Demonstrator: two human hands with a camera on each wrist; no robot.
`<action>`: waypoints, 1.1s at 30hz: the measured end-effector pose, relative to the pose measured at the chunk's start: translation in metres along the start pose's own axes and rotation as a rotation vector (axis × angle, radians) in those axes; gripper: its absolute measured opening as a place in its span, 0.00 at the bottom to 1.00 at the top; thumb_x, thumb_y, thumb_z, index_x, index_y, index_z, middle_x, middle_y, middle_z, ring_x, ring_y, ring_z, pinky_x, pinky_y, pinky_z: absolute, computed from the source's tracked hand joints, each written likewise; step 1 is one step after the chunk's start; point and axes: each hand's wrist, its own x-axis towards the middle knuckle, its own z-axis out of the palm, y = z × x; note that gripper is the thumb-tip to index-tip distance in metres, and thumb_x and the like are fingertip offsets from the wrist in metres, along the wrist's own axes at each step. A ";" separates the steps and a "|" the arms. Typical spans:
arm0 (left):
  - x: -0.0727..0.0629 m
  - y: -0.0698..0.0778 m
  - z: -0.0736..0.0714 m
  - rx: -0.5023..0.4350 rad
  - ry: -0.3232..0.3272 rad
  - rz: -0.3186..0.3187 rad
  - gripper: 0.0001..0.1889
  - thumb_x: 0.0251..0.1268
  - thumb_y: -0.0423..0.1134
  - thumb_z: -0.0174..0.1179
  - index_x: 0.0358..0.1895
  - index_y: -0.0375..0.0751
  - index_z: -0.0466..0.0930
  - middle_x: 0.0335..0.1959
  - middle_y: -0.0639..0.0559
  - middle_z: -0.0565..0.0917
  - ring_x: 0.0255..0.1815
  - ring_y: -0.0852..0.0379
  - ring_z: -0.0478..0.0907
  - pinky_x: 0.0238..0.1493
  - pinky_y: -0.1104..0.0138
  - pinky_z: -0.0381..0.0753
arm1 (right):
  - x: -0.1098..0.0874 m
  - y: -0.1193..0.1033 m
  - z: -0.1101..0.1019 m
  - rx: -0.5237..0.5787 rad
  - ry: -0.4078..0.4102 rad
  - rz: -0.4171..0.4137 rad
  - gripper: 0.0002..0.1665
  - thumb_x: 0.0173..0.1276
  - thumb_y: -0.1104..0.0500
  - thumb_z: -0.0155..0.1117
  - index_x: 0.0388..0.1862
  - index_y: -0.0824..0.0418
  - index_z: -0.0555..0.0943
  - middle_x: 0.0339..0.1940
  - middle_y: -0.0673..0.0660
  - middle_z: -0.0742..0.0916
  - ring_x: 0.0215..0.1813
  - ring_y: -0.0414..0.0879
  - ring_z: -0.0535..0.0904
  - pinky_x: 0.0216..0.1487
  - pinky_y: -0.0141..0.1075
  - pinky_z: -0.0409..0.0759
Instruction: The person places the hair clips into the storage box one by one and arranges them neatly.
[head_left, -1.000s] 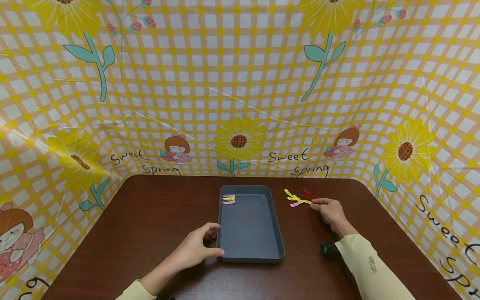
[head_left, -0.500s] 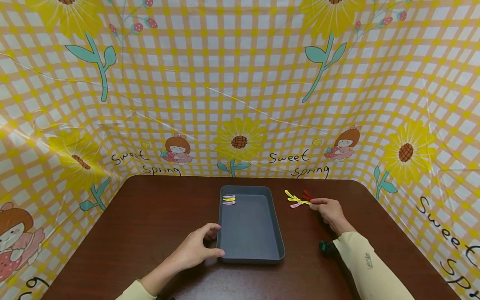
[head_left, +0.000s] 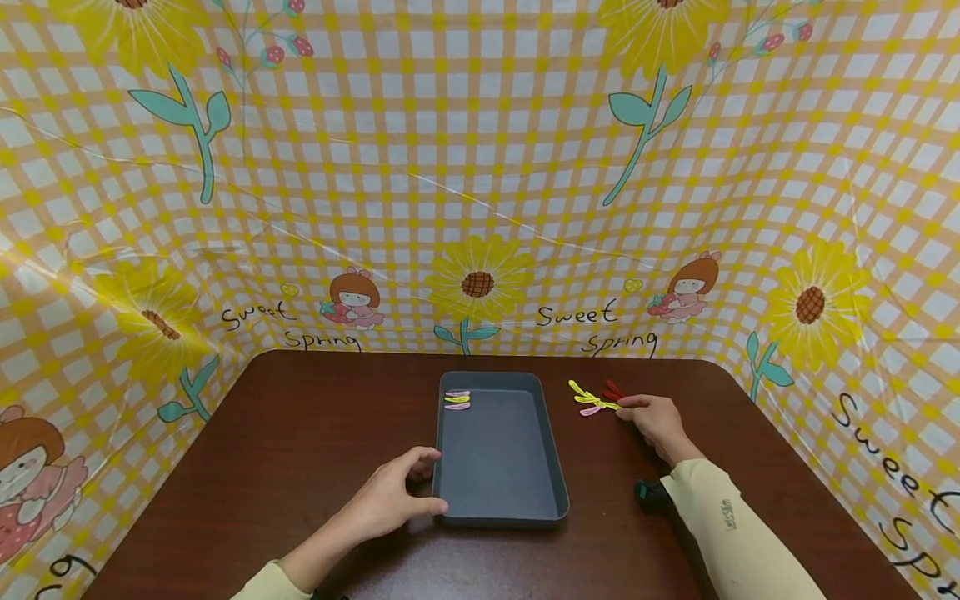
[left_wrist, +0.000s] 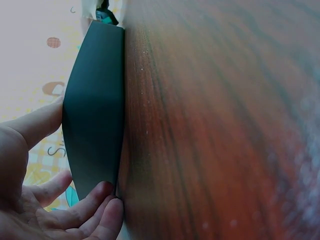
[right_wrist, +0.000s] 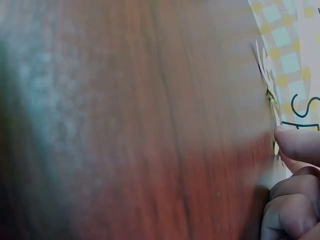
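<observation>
My left hand holds the dark grey baking tray at its near left corner. In the left wrist view, the thumb meets the rim and the other fingers lie against the outer wall. Three snap hair clips, pink, yellow and pink, lie in a row inside the tray's far left. Right of the tray is a small cluster of yellow and pink clips, with red clips just behind. Thumb and forefinger of my right hand pinch the end of a yellow hair clip at this cluster.
The brown table has a patterned cloth rising behind it and at both sides. A black wrist device hangs at the right sleeve.
My right hand and sleeve have shifted slightly left, the fingers still on the yellow hair clip. My left hand and the tray keep their place.
</observation>
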 end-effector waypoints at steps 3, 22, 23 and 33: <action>0.000 -0.001 -0.001 -0.001 -0.001 -0.002 0.36 0.57 0.50 0.74 0.67 0.43 0.72 0.53 0.48 0.81 0.55 0.48 0.76 0.54 0.48 0.75 | 0.002 0.001 0.001 -0.021 -0.001 -0.004 0.21 0.68 0.59 0.67 0.57 0.69 0.82 0.17 0.48 0.76 0.13 0.40 0.60 0.17 0.34 0.63; 0.000 -0.001 0.000 -0.001 0.000 0.000 0.36 0.57 0.50 0.74 0.67 0.43 0.72 0.54 0.48 0.81 0.56 0.47 0.76 0.55 0.48 0.76 | -0.003 0.001 0.001 -0.048 0.014 0.010 0.16 0.67 0.60 0.68 0.49 0.69 0.82 0.20 0.49 0.76 0.15 0.41 0.62 0.18 0.35 0.63; 0.000 -0.001 0.000 -0.001 0.000 0.000 0.36 0.57 0.50 0.74 0.67 0.43 0.72 0.54 0.48 0.81 0.56 0.47 0.77 0.55 0.48 0.76 | -0.003 0.002 0.001 -0.045 0.010 0.004 0.15 0.67 0.60 0.67 0.48 0.69 0.82 0.19 0.49 0.76 0.15 0.41 0.62 0.18 0.35 0.63; 0.001 -0.001 0.000 0.000 -0.005 -0.007 0.36 0.58 0.50 0.74 0.67 0.44 0.72 0.54 0.48 0.81 0.56 0.47 0.76 0.54 0.48 0.76 | -0.008 0.003 -0.002 -0.027 -0.044 -0.022 0.12 0.67 0.60 0.68 0.45 0.68 0.83 0.12 0.43 0.69 0.14 0.39 0.59 0.17 0.33 0.61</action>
